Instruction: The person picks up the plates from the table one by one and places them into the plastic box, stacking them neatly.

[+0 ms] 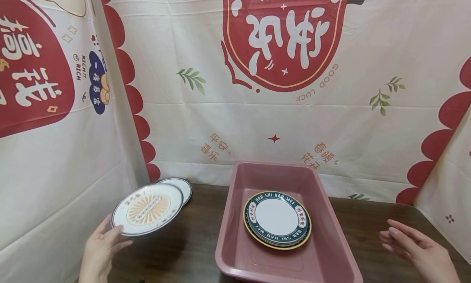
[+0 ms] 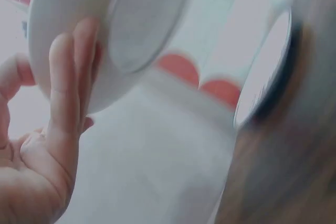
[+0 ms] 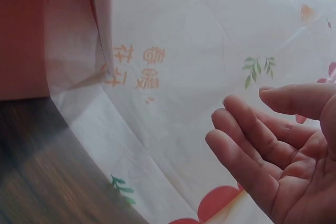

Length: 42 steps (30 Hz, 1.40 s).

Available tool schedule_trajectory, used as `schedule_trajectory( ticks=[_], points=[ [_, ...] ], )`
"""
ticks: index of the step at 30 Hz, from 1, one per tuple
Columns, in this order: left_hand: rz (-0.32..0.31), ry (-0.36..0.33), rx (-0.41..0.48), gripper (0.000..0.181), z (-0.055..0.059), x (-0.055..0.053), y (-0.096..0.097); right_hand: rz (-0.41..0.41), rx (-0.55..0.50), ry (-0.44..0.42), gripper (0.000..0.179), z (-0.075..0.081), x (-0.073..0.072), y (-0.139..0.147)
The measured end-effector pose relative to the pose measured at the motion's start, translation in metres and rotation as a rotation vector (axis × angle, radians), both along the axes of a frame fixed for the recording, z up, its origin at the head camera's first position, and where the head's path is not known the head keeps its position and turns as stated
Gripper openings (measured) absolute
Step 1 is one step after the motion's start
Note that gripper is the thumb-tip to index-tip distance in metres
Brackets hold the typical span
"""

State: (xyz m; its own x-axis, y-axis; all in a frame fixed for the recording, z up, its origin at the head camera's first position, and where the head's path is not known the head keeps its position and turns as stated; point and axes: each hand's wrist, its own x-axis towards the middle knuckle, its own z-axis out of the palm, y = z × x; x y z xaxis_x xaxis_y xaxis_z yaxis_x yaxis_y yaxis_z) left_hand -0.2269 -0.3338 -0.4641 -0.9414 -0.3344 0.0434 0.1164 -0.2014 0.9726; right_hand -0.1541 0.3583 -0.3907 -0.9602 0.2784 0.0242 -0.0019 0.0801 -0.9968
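Note:
In the head view my left hand (image 1: 102, 248) pinches the near-left rim of a white plate (image 1: 149, 209) with an orange sunburst print, thumb on top and fingers beneath. The left wrist view shows the pale underside of this plate (image 2: 100, 40), tilted above the table. Behind it, partly covered, another white plate (image 1: 180, 187) with a dark rim line lies on the table. My right hand (image 1: 416, 248) hovers to the right of the pink tub, holding nothing, with relaxed, slightly bent fingers, as the right wrist view also shows.
A pink rectangular tub (image 1: 327, 193) stands mid-table, with a stack of green-rimmed plates (image 1: 277, 219) on its floor, a yellow-edged one lowest. The dark wooden table (image 1: 368, 225) extends on both sides. Printed white cloth (image 1: 176, 127) hangs behind and at both sides.

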Motion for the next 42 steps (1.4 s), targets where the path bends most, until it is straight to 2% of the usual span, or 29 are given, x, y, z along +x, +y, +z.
schedule_trajectory(
  ticks=[1, 3, 5, 7, 10, 16, 20, 22, 24, 29, 33, 35, 40, 42],
  points=[
    [-0.002, 0.032, 0.037, 0.078, 0.005, -0.001, 0.009, 0.005, 0.014, 0.006, 0.011, 0.001, 0.0, -0.002],
    [-0.015, 0.08, 0.085, 0.073, 0.026, 0.002, 0.032, 0.014, 0.031, 0.022, 0.011, 0.003, -0.001, -0.006],
    [-0.033, 0.11, 0.12, 0.067, 0.048, 0.009, 0.057, 0.019, 0.003, 0.048, 0.012, 0.003, -0.001, -0.01],
    [-0.061, 0.135, 0.141, 0.062, 0.063, 0.012, 0.078, 0.017, -0.023, 0.07, 0.012, 0.003, -0.002, -0.013],
    [-0.105, 0.146, 0.14, 0.06, 0.076, 0.012, 0.103, 0.012, -0.056, 0.093, 0.012, 0.004, -0.001, -0.017],
    [-0.22, 0.161, 0.12, 0.065, 0.089, 0.012, 0.15, 0.059, -0.101, 0.215, 0.02, 0.013, 0.0, -0.032],
    [-0.329, 0.201, 0.158, 0.065, 0.094, 0.015, 0.179, 0.074, -0.13, 0.275, 0.024, 0.02, -0.001, -0.052],
    [-0.386, 0.212, 0.18, 0.065, 0.094, 0.016, 0.192, 0.072, -0.113, 0.288, 0.023, 0.023, -0.003, -0.063],
    [-0.443, 0.214, 0.191, 0.066, 0.093, 0.016, 0.205, 0.076, -0.071, 0.297, 0.023, 0.026, -0.004, -0.074],
    [-0.553, 0.192, 0.178, 0.066, 0.091, 0.017, 0.232, 0.094, 0.088, 0.234, 0.022, 0.031, -0.006, -0.095],
    [-0.623, 0.189, 0.145, 0.065, 0.088, 0.018, 0.245, 0.117, 0.156, 0.157, 0.028, 0.033, -0.007, -0.107],
    [-0.653, 0.188, 0.138, 0.065, 0.088, 0.02, 0.249, 0.125, 0.154, 0.125, 0.027, 0.032, -0.007, -0.112],
    [-0.706, 0.184, 0.114, 0.063, 0.088, 0.025, 0.252, 0.164, 0.147, 0.177, 0.023, 0.029, -0.008, -0.124],
    [-0.713, 0.187, 0.089, 0.062, 0.087, 0.026, 0.253, 0.169, 0.166, 0.18, 0.029, 0.03, -0.007, -0.129]
  ],
)
